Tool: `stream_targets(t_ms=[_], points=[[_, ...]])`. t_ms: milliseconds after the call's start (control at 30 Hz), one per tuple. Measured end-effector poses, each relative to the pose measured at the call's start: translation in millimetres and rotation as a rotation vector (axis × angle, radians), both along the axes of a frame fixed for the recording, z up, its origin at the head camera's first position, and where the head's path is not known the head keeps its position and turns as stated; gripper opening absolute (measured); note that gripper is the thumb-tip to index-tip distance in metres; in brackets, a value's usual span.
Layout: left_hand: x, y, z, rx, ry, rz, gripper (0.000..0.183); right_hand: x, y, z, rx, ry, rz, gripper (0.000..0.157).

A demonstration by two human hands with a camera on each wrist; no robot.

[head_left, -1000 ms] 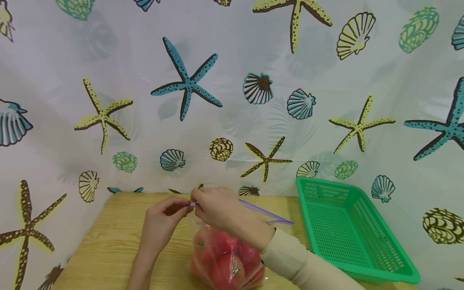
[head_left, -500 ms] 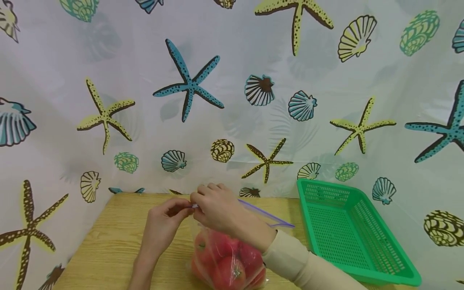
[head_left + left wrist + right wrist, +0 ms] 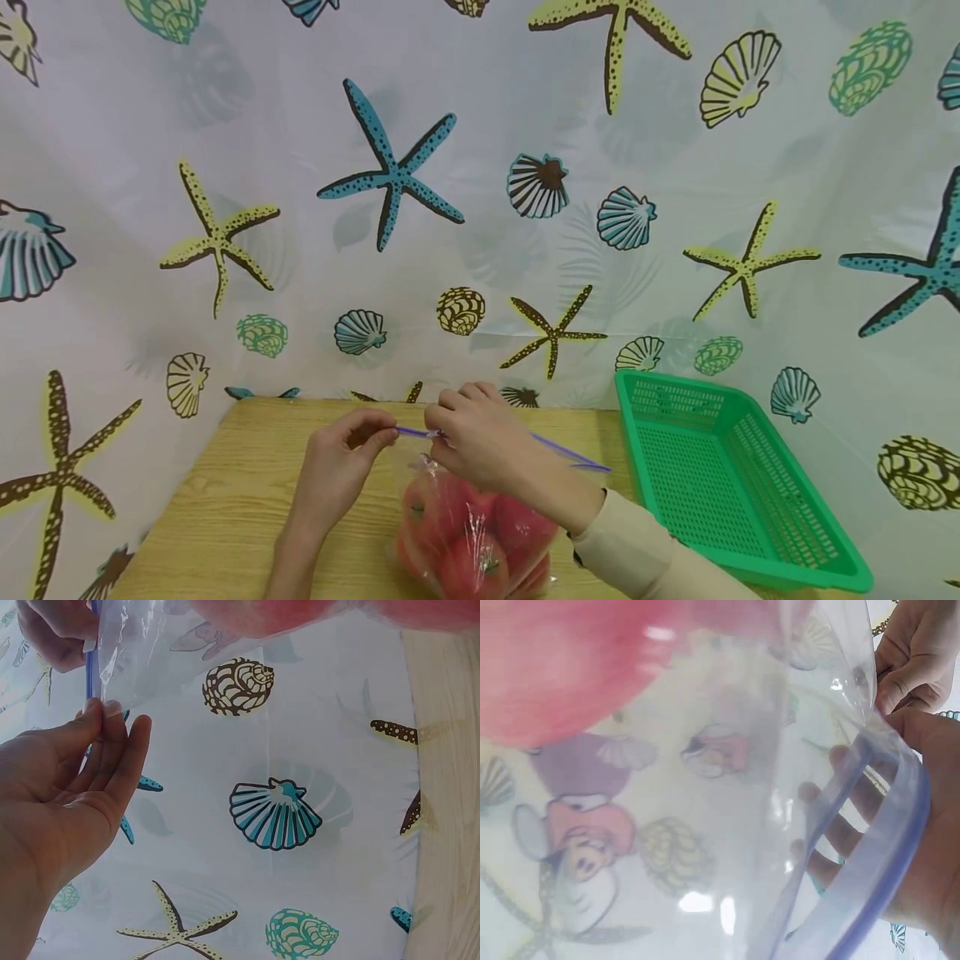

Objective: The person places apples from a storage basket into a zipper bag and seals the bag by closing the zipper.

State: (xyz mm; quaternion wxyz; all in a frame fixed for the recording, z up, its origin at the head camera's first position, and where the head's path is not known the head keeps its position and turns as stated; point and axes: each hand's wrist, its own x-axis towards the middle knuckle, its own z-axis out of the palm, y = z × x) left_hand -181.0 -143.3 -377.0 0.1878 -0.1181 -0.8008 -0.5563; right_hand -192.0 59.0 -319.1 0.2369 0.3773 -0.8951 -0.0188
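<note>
A clear zipper bag (image 3: pixel 414 454) with a blue-purple zip edge stands upright on the table, holding several red apples (image 3: pixel 468 571). My left hand (image 3: pixel 339 467) pinches the left corner of the zip edge between thumb and fingertips; the left wrist view shows that left hand (image 3: pixel 67 787) with the pinched corner. A little to its right, my right hand (image 3: pixel 483 442) pinches the zip edge at a small whitish slider (image 3: pixel 435 433). In the right wrist view the bag's mouth (image 3: pixel 870 847) gapes beside the right hand (image 3: pixel 930 855), its zip strips apart. The zip lies joined between the hands.
A green plastic basket (image 3: pixel 712 483) with perforated sides stands on the right of the wooden table (image 3: pixel 225 500). Behind and beside the table hangs a white curtain (image 3: pixel 480 100) printed with starfish and shells.
My right hand has moved rightward along the zip edge, away from the left hand, and more blue strip shows between them. The left hand has stayed at the corner.
</note>
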Motion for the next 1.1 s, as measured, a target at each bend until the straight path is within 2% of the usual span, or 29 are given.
stream_targets(t_ms=[100,233,467,533,633,767,900,1100], points=[[-1.8,-1.7,-1.8,-0.01,0.006,0.012,0.009,1.2,12.0,-2.0,-0.036,0.006,0.02,0.007],[-4.8,-3.3,-4.2,-0.026,0.005,0.06,0.009,3.1,32.0,-2.3,-0.074,-0.012,0.016,0.007],[-7.5,-5.1,-8.8,-0.028,0.005,0.093,0.009,9.6,67.2,0.0,-0.101,-0.138,-0.04,0.008],[-7.7,-4.7,-10.0,-0.026,0.013,0.1,0.009,11.8,79.7,1.2,-0.106,-0.141,-0.052,0.01],[-8.2,-3.6,-10.8,-0.015,0.022,0.103,0.009,14.3,102.4,1.2,-0.111,-0.117,-0.075,0.012],[-8.4,-4.4,-10.3,-0.013,0.02,0.121,0.009,16.5,135.6,-4.4,-0.139,-0.022,-0.109,0.019],[-6.8,-6.9,-7.7,-0.021,0.02,0.153,0.01,17.1,158.3,-9.7,-0.169,0.041,-0.103,0.022],[-4.0,-9.2,-3.8,-0.026,-0.01,0.153,0.009,13.2,164.7,-10.7,-0.176,0.006,-0.097,0.02]])
